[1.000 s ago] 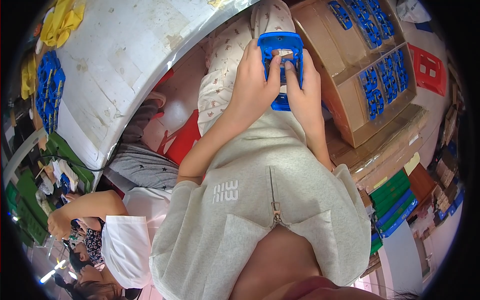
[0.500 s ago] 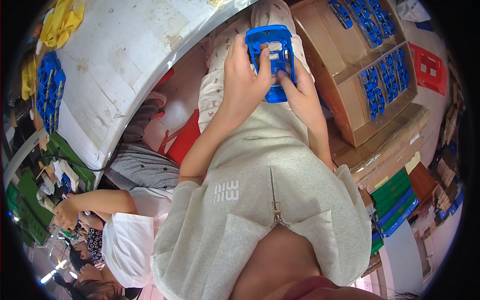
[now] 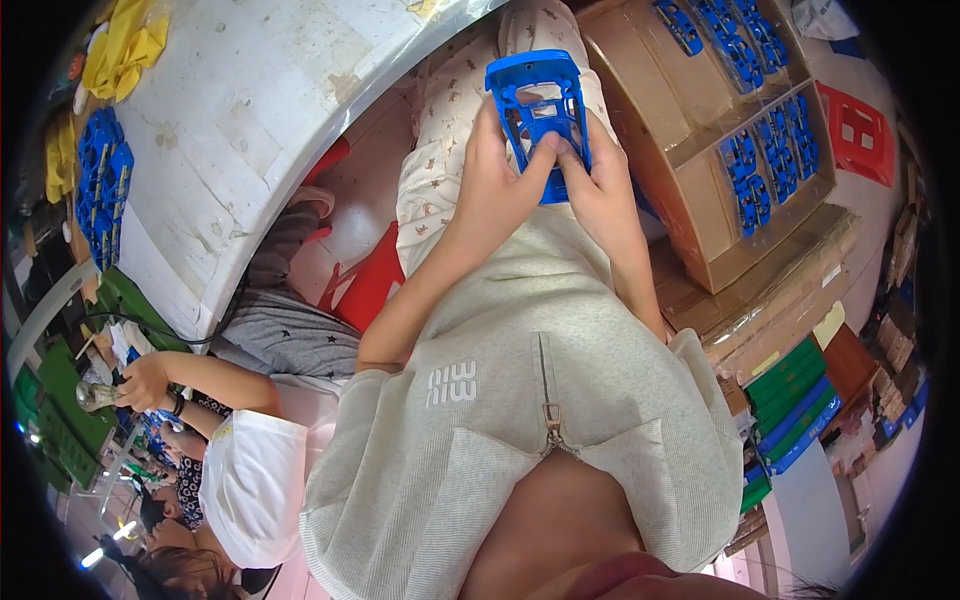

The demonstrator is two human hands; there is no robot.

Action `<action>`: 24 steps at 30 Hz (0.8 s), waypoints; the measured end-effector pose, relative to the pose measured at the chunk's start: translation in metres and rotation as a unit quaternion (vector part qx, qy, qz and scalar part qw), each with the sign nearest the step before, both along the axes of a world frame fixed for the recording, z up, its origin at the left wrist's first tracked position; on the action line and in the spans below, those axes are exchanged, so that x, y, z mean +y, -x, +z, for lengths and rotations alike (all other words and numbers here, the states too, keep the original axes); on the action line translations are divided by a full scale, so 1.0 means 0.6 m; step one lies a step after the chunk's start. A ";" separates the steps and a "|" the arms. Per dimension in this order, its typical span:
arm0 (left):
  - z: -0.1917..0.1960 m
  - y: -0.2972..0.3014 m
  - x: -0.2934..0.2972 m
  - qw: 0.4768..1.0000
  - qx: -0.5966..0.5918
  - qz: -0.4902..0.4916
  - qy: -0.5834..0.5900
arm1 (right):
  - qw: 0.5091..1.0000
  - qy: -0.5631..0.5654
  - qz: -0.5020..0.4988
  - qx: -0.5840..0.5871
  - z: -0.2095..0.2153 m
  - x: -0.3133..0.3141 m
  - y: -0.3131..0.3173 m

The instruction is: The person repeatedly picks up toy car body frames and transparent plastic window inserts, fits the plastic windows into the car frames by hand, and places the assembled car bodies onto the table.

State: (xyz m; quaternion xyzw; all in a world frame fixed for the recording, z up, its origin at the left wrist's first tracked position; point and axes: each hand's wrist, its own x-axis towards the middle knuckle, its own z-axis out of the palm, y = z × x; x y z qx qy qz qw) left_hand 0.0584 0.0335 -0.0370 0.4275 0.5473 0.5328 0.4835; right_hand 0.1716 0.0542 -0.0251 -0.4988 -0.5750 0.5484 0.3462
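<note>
Above my lap I hold a blue plastic toy car body, a hollow shell with window openings. My left hand wraps its left side, the thumb pressed on the lower middle of the shell. Around the right edge closes my right hand, its thumb beside the left one near the centre. Both thumb tips nearly meet. The fingers behind the shell are mostly hidden.
A worn white table lies to the left, with stacked blue plastic parts and yellow parts at its far side. At right stands a cardboard box with rows of blue car parts. A co-worker sits at lower left.
My left thumb has moved down from the window opening to beside my right thumb. The shell has shifted slightly left. The co-worker's hand has risen, holding a roundish object.
</note>
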 end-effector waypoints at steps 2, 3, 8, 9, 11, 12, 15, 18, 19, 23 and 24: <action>-0.009 -0.003 -0.009 0.999 -0.030 -0.003 0.010 | 1.000 -0.002 -0.005 0.004 -0.001 0.001 0.001; -0.010 -0.005 -0.012 0.998 -0.062 -0.005 0.021 | 1.000 -0.004 -0.009 0.006 -0.001 -0.002 0.001; -0.013 -0.005 -0.019 0.997 -0.071 0.009 0.038 | 1.000 -0.002 -0.014 -0.010 0.000 -0.012 0.004; -0.015 -0.005 -0.019 0.996 -0.074 0.014 0.039 | 1.000 0.005 -0.013 -0.024 0.001 -0.013 0.005; -0.014 -0.004 -0.022 0.997 -0.053 0.012 0.052 | 1.000 -0.006 -0.020 -0.005 -0.005 -0.014 0.007; -0.009 -0.005 -0.018 0.997 -0.034 0.010 0.062 | 0.999 -0.019 -0.027 0.012 -0.011 -0.012 0.005; 0.026 -0.012 -0.027 0.999 0.023 -0.004 0.040 | 1.000 -0.001 -0.020 -0.013 -0.019 -0.013 0.003; 0.029 -0.022 -0.022 0.998 0.067 0.010 0.000 | 0.998 -0.016 -0.034 -0.048 -0.019 -0.016 0.010; 0.021 -0.020 -0.017 0.996 0.084 0.025 -0.001 | 0.998 -0.041 -0.009 -0.045 -0.017 -0.018 0.014; 0.050 0.006 -0.002 0.991 0.126 0.043 -0.028 | 0.988 -0.095 0.124 0.021 -0.006 -0.019 -0.006; 0.062 0.018 0.000 0.979 0.191 0.031 -0.066 | 0.981 -0.119 0.153 0.020 -0.007 -0.019 -0.020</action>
